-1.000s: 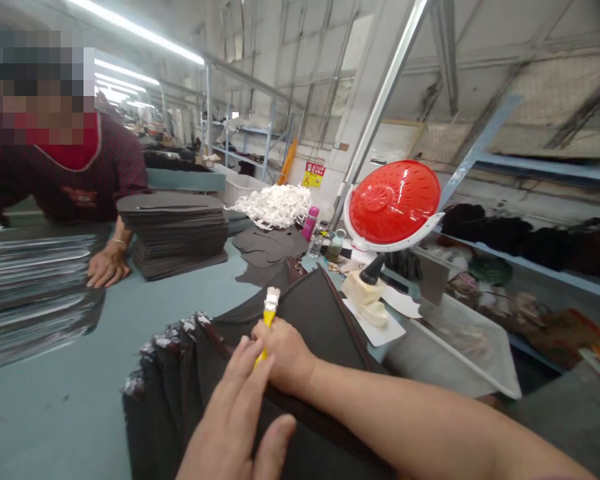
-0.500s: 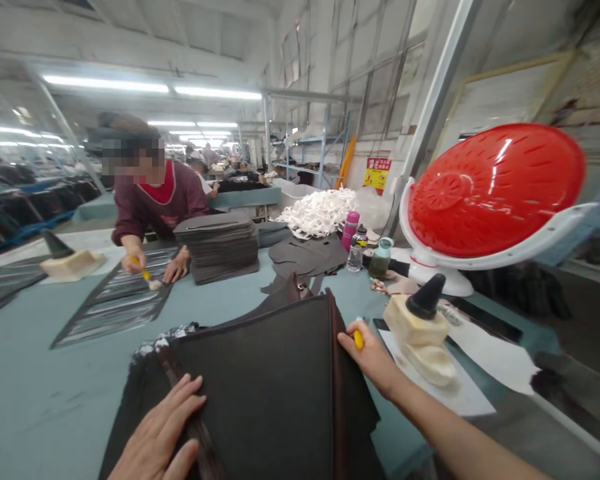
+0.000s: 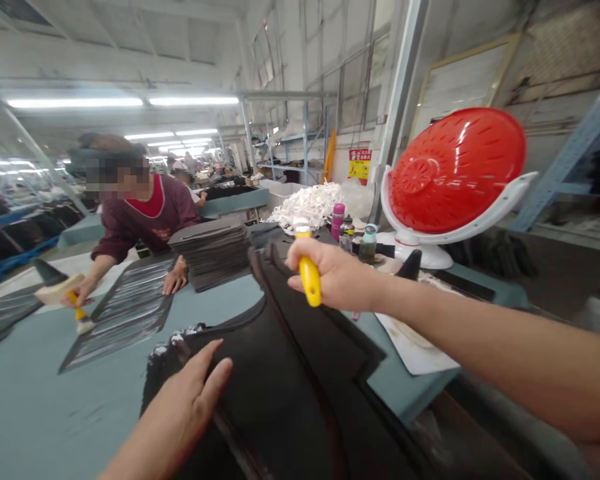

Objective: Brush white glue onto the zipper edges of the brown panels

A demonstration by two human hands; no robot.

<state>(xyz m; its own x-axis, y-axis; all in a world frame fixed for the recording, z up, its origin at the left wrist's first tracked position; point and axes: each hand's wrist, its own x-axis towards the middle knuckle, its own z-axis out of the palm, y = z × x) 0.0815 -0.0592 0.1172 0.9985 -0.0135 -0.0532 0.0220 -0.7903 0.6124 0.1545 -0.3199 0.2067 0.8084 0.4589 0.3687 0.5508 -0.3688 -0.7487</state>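
Observation:
My right hand is closed round the yellow handle of a brush, raised over the black sheet material. The brush's pale head points away from me, and its bristles are blurred. My left hand lies on the left part of the black material with its fingers stretched out, holding nothing. Dark reddish-brown strips run lengthwise along the material. White smears mark its far left edge. Across the table, a co-worker's hand holds another yellow-handled brush at a dark striped sheet.
A stack of dark sheets stands beyond the black material, with a heap of white strips behind. Bottles and a red bowl-shaped fixture on a white stand are at the right. A black cone shows behind my right forearm.
My right hand has lifted the brush and moved left and away over the black material, which has shifted and lies flatter. The co-worker's brush has moved left. The view has turned slightly right.

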